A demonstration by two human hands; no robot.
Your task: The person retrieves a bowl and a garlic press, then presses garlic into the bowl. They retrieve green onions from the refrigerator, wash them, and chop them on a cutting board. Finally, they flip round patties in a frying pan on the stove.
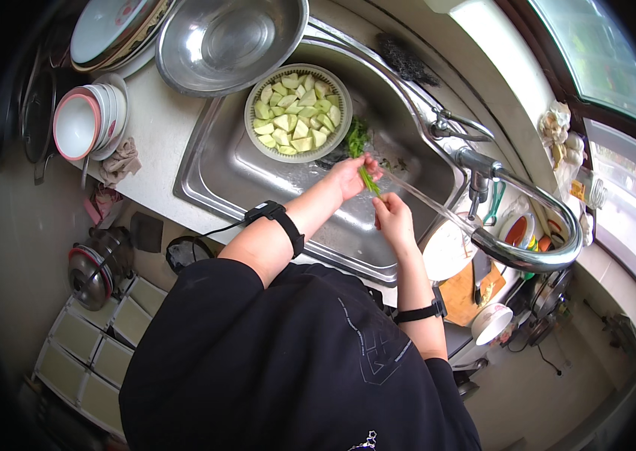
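My left hand (353,176) is closed around the stems of a bunch of leafy green herbs (357,138) over the sink (216,169). The leaves hang beyond it, towards the far side of the basin. At the lower end of the stems, my right hand (393,219) pinches them between thumb and fingers. A stream of water (425,197) runs from the chrome faucet (543,259) onto my left hand and the herbs. Beside the herbs, a round plastic colander (252,133) full of pale green cut vegetable chunks (295,113) stands in the sink.
A large steel bowl (233,42) overlaps the sink's far left edge. Stacked bowls (77,125) and a crumpled cloth (120,162) lie on the left counter. To the right are a white plate (447,253), a wooden cutting board (459,296) with a knife (480,270), and a small bowl (491,325).
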